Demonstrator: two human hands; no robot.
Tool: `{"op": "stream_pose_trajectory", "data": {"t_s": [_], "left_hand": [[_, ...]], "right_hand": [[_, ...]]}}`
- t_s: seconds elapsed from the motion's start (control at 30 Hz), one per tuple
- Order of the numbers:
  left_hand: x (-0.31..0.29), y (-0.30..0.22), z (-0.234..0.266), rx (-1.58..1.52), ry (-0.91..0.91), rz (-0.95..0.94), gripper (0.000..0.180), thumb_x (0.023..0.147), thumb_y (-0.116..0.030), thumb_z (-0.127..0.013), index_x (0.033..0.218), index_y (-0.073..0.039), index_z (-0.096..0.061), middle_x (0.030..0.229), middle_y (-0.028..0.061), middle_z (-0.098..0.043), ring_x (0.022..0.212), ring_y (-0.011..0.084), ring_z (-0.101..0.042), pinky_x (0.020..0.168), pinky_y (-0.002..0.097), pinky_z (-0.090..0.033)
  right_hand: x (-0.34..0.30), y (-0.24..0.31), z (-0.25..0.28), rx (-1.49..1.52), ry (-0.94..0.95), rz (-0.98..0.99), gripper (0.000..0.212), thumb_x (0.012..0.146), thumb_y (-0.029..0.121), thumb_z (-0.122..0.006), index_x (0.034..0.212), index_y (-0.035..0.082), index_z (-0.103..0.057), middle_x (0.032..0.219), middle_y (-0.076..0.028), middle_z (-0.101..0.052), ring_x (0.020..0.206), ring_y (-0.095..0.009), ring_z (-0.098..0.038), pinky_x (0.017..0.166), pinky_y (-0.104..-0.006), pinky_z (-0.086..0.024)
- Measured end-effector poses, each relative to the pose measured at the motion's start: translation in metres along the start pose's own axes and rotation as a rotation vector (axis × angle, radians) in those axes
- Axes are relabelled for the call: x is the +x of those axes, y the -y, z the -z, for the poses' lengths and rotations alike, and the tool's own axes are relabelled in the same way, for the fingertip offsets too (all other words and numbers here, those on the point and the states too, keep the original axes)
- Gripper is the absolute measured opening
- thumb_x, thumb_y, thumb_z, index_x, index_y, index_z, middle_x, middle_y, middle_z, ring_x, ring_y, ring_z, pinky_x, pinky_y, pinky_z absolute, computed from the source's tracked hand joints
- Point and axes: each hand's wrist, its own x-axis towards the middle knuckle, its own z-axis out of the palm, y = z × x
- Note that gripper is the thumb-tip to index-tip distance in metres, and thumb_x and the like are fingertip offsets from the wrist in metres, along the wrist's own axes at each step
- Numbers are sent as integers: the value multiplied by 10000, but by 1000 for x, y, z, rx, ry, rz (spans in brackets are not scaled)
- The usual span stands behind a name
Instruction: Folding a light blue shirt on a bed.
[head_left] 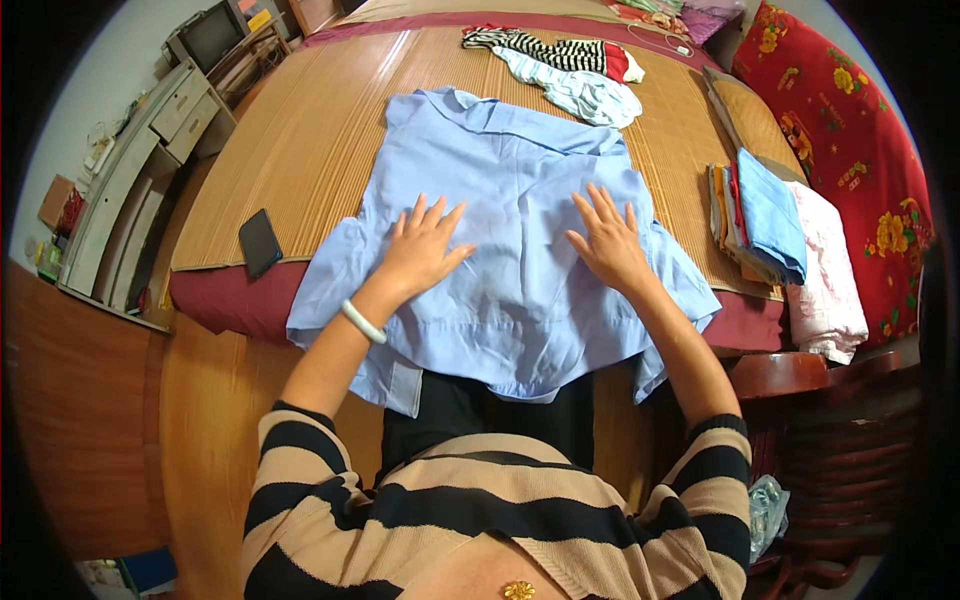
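Observation:
A light blue shirt (510, 220) lies spread on the bamboo mat, its collar at the far end and its lower edge hanging over the bed's near side toward me. Flat on the left half of the cloth rests my left hand (425, 245), fingers spread, a pale bangle (363, 322) on its wrist. My right hand (608, 240) lies on the right half, also open with fingers apart. Neither hand grips the fabric. The sleeves fall to both sides, partly under my forearms.
A dark phone (260, 243) lies at the mat's left edge. Striped clothes (560, 60) and a pale patterned garment (590, 95) lie crumpled beyond the shirt. Folded clothes (770, 215) are stacked at the right, beside a pink cloth (828, 275). A wooden chair (780, 375) stands near right.

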Motion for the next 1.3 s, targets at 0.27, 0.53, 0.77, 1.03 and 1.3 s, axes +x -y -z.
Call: {"op": "stream_pose_trajectory", "data": {"t_s": [0.27,0.53,0.77,1.03,1.3], "left_hand": [[-55,45,-51,102,-374,170,676,903,-544,-545,1389,-79,-493,1480,179,-421,1391,362,-342,1141,504,-231],[-75,24,-57,132,-445,299,585,901,-449,-572,1376,-113,-517,1456,165,-455,1374,350,-369,1128,506,-254],[-112,-6,-63,102,-403,257,555,913,-312,-558,1421,-113,-456,1515,168,-363,1397,384,-315,1127,515,-245],[-173,-28,-66,-120,-367,267,535,913,-240,-555,1413,-79,-453,1511,214,-340,1409,421,-269,1134,507,-249],[-211,-22,-99,-540,-548,248,474,907,-130,-615,1349,-12,-492,1366,215,-500,1243,354,-509,1044,385,-399]], "right_hand": [[-41,-42,-48,3,-196,-271,534,927,424,-531,1329,74,-555,1399,-212,-499,1325,-355,-438,1125,-454,-296],[-50,-35,-44,147,-373,-259,347,880,262,-619,1139,35,-663,1227,-183,-628,1153,-340,-579,1034,-428,-415],[-61,-35,-40,177,-363,-282,328,890,243,-601,1138,35,-650,1237,-186,-617,1143,-346,-576,1016,-446,-420],[-130,38,-38,78,-354,-293,428,915,185,-579,1318,49,-535,1394,-188,-500,1324,-357,-433,1110,-464,-301],[-227,87,-52,701,-501,-493,301,889,15,-581,1189,-14,-588,1232,-175,-581,1157,-300,-560,978,-362,-444]]}}
